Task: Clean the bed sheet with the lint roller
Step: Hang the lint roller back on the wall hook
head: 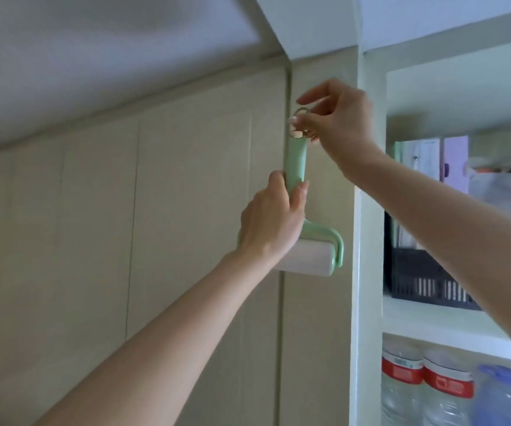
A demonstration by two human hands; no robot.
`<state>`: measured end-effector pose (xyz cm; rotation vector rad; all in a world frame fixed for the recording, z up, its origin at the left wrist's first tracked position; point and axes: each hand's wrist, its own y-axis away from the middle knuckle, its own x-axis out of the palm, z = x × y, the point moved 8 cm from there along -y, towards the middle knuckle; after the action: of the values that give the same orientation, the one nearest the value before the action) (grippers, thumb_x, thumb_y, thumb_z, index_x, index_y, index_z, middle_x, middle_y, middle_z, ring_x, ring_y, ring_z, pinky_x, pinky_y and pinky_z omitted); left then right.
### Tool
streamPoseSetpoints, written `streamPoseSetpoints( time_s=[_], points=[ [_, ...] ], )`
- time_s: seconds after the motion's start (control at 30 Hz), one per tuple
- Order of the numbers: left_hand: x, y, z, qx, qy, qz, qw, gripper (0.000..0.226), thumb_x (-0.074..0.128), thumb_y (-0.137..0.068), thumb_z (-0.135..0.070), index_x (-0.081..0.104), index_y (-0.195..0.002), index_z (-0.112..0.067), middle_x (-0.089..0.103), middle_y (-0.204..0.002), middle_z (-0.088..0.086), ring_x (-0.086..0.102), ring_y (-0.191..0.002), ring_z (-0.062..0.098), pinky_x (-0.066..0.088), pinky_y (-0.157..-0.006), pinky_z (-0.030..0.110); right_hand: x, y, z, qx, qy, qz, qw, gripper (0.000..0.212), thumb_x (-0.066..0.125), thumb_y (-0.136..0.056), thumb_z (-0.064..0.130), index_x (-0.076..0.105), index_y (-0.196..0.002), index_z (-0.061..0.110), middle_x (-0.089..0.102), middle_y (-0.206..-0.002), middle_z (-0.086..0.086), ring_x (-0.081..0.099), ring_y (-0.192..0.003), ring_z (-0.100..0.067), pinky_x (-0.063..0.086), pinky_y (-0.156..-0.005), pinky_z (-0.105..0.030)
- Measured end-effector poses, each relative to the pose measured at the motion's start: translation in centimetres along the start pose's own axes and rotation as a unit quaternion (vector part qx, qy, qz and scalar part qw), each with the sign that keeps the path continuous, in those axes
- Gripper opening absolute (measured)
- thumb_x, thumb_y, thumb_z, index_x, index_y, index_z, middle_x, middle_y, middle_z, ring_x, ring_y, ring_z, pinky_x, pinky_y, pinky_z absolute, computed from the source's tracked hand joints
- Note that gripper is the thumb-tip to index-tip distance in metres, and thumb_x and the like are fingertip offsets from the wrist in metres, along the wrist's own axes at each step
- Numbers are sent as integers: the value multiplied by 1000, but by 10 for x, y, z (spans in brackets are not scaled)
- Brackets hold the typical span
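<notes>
A lint roller point(388, 167) with a mint-green handle and a white sticky roll hangs upright against a beige cabinet panel, roll end down. My left hand point(274, 218) grips the lower part of the handle, just above the fork that carries the roll. My right hand point(338, 118) is raised at the top of the handle and pinches a small metal ring point(301, 113) fixed there. No bed sheet is in view.
Beige cabinet doors point(125, 226) fill the left. On the right a white shelf unit point(368, 210) holds a dark slotted basket point(417, 281), files above, and water bottles point(426, 392) with red labels below. The ceiling slopes overhead.
</notes>
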<state>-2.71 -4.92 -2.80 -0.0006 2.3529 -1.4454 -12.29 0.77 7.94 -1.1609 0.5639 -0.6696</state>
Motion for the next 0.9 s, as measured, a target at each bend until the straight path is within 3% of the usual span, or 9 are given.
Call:
streamPoseSetpoints(
  time_s=[0.13, 0.3, 0.43, 0.67, 0.77, 0.9],
  points=[
    [11, -37, -25, -4, 33, 1, 999, 35, 41, -101, -39, 39, -124, -14, 68, -97, 9, 64, -87, 31, 50, -80, 44, -14, -39, -16, 10, 42, -20, 999, 20, 77, -69, 5, 63, -75, 18, 68, -78, -13, 68, -71, -22, 57, -72, -40],
    [18, -49, -25, -23, 14, -20, 999, 34, 41, -101, -37, 33, -127, -16, 68, -98, 9, 63, -86, 32, 47, -70, 38, -5, -58, -19, 10, 95, 1, 995, 18, 78, -69, 4, 65, -82, 9, 69, -80, -11, 68, -77, -26, 57, -70, -43],
    [20, -46, -27, 0, 6, -12, 1000, 33, 42, -101, -36, 36, -126, -16, 68, -97, 10, 64, -86, 32, 50, -73, 41, -7, -64, -20, 14, 175, -4, 985, 17, 75, -67, -2, 66, -76, 9, 68, -80, -12, 67, -75, -33, 57, -67, -47],
    [9, -50, -42, 32, 14, -40, 999, 32, 47, -100, -32, 36, -125, -15, 68, -97, 10, 63, -83, 31, 50, -69, 39, -23, -62, -13, 5, 112, -39, 993, 9, 70, -77, -4, 66, -79, 5, 64, -68, -8, 68, -59, -23, 58, -53, -39],
    [14, -49, -40, 28, 12, -30, 999, 30, 47, -100, -30, 36, -123, -15, 67, -96, 10, 63, -82, 32, 51, -68, 40, -14, -68, -11, 2, 202, 11, 979, 4, 73, -77, 3, 69, -79, 5, 68, -76, -15, 69, -62, -28, 59, -64, -43],
    [23, -41, -27, 10, 17, 6, 1000, 30, 48, -100, -28, 36, -123, -13, 63, -94, 10, 60, -79, 30, 45, -64, 35, -6, -69, -16, -5, 333, 62, 941, 13, 74, -78, 14, 70, -90, 12, 70, -90, -10, 64, -53, -7, 55, -80, -43]
  ],
)
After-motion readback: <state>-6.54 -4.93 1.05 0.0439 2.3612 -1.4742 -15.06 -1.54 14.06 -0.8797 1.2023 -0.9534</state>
